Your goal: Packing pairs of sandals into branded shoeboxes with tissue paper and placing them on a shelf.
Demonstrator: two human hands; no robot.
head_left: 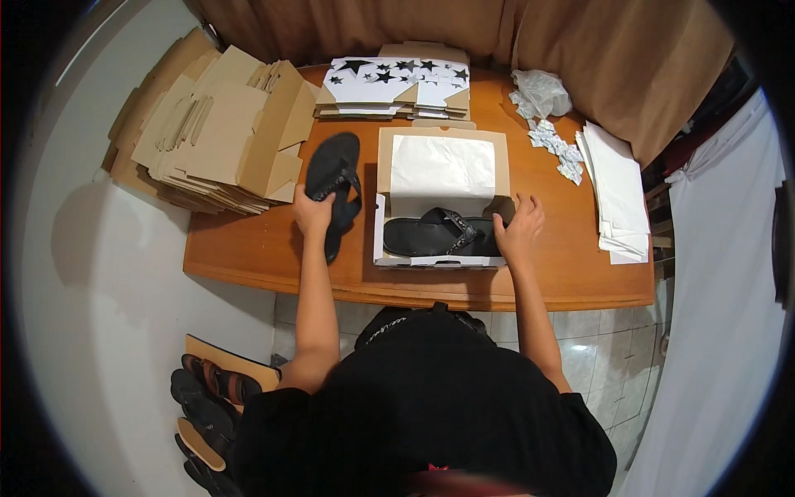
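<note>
Two hands: both reached from the lower edge onto the wooden bench (248, 248).
Floor pile: more dark sandals (207, 406) lay heaped on the floor at the person's left, below the bench edge.
Left hand (312, 214): its grip was closed around a black sandal (334, 178), held just above the bench, left of the box.
Right hand (520, 228): fingers spread, grip wide, resting on the right end of the open shoe box (439, 261) and holding nothing.
Second sandal (439, 234): black, strap up, it lay inside the box along the near wall.
Tissue paper (441, 166): a white sheet covered the far part of the box, behind the boxed sandal.
Flat cardboard (215, 132): a stack of unfolded brown box blanks sat at the bench's far left, overhanging the edge.
Star-printed blanks (397, 83): white flat boxes with black stars were stacked beyond the open box.
Small packets (556, 147): white sachets were scattered to the far right, with a crumpled plastic bag (540, 91) behind them.
White sheets (617, 195): a stack lay near the bench's right edge.
</note>
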